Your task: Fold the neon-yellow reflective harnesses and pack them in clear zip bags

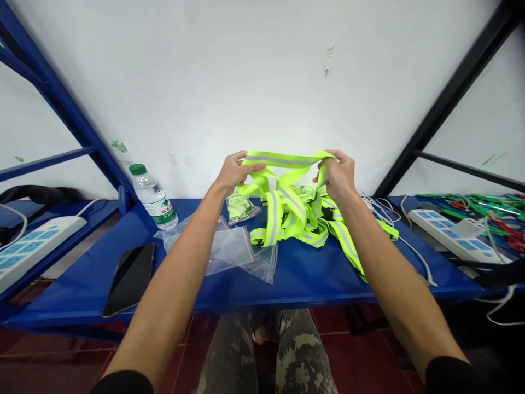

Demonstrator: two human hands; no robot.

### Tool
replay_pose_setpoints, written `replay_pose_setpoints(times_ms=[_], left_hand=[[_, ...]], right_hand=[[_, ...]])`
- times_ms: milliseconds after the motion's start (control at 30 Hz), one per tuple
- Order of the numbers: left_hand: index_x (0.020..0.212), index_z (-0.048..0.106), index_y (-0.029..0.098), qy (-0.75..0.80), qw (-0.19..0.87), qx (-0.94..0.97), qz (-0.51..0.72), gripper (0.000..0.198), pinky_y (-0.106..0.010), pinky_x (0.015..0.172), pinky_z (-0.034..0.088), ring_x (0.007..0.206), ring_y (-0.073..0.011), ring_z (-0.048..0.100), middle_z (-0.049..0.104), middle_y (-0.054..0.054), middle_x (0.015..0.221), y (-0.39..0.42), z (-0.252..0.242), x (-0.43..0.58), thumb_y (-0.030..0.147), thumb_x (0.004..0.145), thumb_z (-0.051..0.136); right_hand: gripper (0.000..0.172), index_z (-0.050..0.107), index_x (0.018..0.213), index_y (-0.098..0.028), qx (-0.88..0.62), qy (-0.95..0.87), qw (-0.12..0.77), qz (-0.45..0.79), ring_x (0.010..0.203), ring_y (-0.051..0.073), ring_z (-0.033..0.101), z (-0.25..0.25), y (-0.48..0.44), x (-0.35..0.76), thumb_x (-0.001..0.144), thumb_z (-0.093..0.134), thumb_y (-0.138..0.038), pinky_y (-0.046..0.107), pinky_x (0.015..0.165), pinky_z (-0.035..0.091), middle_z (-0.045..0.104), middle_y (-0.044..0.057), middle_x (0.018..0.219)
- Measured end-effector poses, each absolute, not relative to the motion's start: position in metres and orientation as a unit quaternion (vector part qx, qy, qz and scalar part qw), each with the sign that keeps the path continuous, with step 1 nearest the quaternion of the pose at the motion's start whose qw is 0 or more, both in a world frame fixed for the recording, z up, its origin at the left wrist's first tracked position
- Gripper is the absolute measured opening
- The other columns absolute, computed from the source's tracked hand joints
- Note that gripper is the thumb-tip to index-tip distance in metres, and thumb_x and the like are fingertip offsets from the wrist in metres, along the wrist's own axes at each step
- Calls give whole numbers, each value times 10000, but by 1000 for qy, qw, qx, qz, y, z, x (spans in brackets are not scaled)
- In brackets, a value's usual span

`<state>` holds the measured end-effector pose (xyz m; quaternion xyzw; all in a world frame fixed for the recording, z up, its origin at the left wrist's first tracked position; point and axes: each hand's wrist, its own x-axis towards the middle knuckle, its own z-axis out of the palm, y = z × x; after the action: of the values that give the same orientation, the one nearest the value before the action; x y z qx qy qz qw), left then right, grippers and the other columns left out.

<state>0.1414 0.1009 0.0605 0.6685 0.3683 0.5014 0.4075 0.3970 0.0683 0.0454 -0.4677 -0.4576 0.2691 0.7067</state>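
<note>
A neon yellow reflective strap [283,160] with a grey stripe is stretched between my two hands, above the blue table. My left hand [237,172] pinches one end of the stretch between thumb and fingers. At the other end my right hand [337,172] is closed round the strap, its fingertips partly hidden. Below, loops of the same strap hang into a tangled pile of reflective straps [287,216] with black buckles. Left of the pile lies a small clear bag with a folded strap inside [241,208]. Several clear zip bags [232,247] lie flat nearer my left forearm.
A water bottle [155,198] with a green cap and a black phone [129,279] are on the left of the blue table [287,284]. Power strips [453,235] flank it on both sides. White cables [418,257] run at the right, near green and red straps [488,210].
</note>
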Motion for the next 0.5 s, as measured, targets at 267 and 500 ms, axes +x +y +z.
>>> replay_pose_setpoints(times_ms=[267,500], left_hand=[[919,701,128,463,310,684,472,447,-301,702,487,840,-211,625,675,-101,908,113,35,129,334,552,852],[881,709,120,504,390,626,449,389,-344,679,512,691,-209,656,696,-106,806,120,42,111,352,596,838]], right_hand=[[77,597,863,-187,-468,-508,690,216,471,122,561,100,45,395,788,587,-202,265,499,511,547,-35,557],[133,672,769,-148,-600,-581,497,236,304,40,279,126,13,418,700,777,-189,198,293,189,498,-36,426]])
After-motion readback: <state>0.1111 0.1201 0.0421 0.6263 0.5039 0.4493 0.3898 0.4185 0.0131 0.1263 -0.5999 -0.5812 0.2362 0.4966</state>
